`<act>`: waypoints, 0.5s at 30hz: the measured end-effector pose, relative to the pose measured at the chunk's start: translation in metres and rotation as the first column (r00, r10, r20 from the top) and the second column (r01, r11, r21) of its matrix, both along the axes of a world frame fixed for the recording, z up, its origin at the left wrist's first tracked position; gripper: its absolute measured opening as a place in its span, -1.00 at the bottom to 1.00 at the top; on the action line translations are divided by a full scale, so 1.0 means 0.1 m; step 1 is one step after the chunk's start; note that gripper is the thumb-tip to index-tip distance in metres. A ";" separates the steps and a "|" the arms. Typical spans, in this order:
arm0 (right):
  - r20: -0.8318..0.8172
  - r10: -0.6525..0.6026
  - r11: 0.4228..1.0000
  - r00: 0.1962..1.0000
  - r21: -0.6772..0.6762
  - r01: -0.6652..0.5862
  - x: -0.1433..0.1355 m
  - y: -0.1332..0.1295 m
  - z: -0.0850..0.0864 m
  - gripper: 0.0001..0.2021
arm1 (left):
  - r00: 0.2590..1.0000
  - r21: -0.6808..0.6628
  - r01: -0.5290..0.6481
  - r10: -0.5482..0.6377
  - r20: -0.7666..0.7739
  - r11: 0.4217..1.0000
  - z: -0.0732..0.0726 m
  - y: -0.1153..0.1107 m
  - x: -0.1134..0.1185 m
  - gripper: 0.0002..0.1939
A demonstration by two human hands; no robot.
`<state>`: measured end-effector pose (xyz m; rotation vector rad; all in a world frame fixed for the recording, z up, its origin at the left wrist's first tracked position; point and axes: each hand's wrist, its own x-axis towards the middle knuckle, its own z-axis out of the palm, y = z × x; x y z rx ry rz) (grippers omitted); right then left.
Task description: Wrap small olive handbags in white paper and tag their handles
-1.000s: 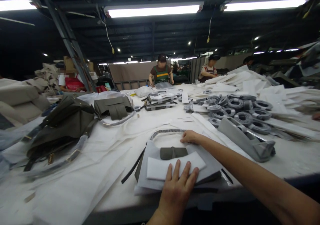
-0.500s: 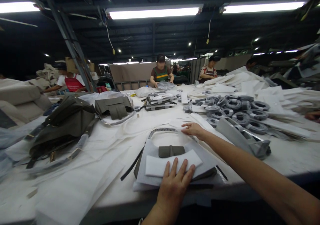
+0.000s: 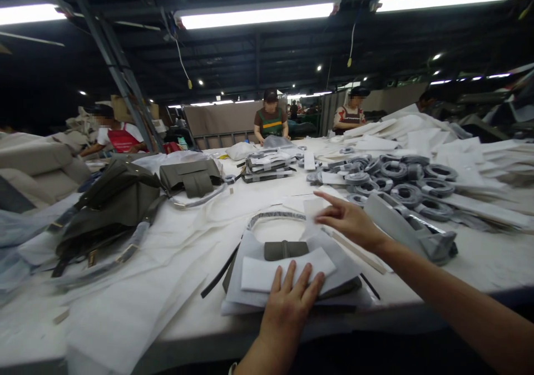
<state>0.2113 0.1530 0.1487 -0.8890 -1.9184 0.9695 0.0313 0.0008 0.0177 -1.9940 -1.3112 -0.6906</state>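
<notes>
Far left of the frame: beige upholstered-looking material (image 3: 37,161) lies heaped, with a co-worker in a red apron (image 3: 125,137) behind it. Left of centre, a dark olive bag (image 3: 112,205) slumps on the table (image 3: 479,272); a second olive bag (image 3: 192,178) lies just beyond it. Below these, loose white sheets (image 3: 125,302) spread toward the bottom edge.

Lower centre: the bag in front of you (image 3: 344,287) lies flat near the table's edge, mostly covered by a translucent sheet (image 3: 246,252). Its small flap (image 3: 286,250) shows in the middle, and its wrapped handle (image 3: 273,216) arches at the top. A white foam pad (image 3: 256,275) rests across the sheet, below the flap. Your left hand (image 3: 287,304) lies palm down on that pad, fingers apart, pressing rather than gripping.

Right of centre, your right hand (image 3: 354,223) is raised beside the handle's right side, index finger extended. A thin white slip (image 3: 311,209) stands at its fingertips; cannot tell whether they are pinching it.

Right: a grey wrapped item (image 3: 400,225) lies beyond your forearm, beside heaped wrapped coils (image 3: 406,194); white padding (image 3: 492,163) is piled farther right.
</notes>
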 end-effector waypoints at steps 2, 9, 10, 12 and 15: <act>0.129 0.013 0.994 0.992 0.109 -0.027 0.18 -0.30 -0.09 -0.68 | 1.000 -0.049 -0.005 0.005 -0.001 0.999 0.01 -0.01 0.00 -0.56; 0.347 0.039 0.912 0.937 0.371 -0.175 0.56 -0.87 -0.57 -0.60 | 0.999 -0.294 -0.001 -0.011 -0.037 0.956 0.17 -0.07 0.01 -0.51; 0.353 0.042 0.893 0.935 0.406 -0.193 0.58 -0.90 -0.63 -0.57 | 1.000 -0.325 0.006 -0.014 -0.021 0.946 0.20 -0.08 0.02 -0.51; 0.357 0.046 0.854 0.933 0.471 -0.222 0.61 -0.95 -0.74 -0.52 | 1.000 -0.382 0.018 -0.017 0.006 0.924 0.26 -0.09 0.03 -0.49; 0.341 0.021 0.799 0.940 0.559 -0.221 0.63 -1.00 -0.84 -0.49 | 0.999 -0.457 0.037 -0.028 0.025 0.888 0.33 -0.10 0.04 -0.41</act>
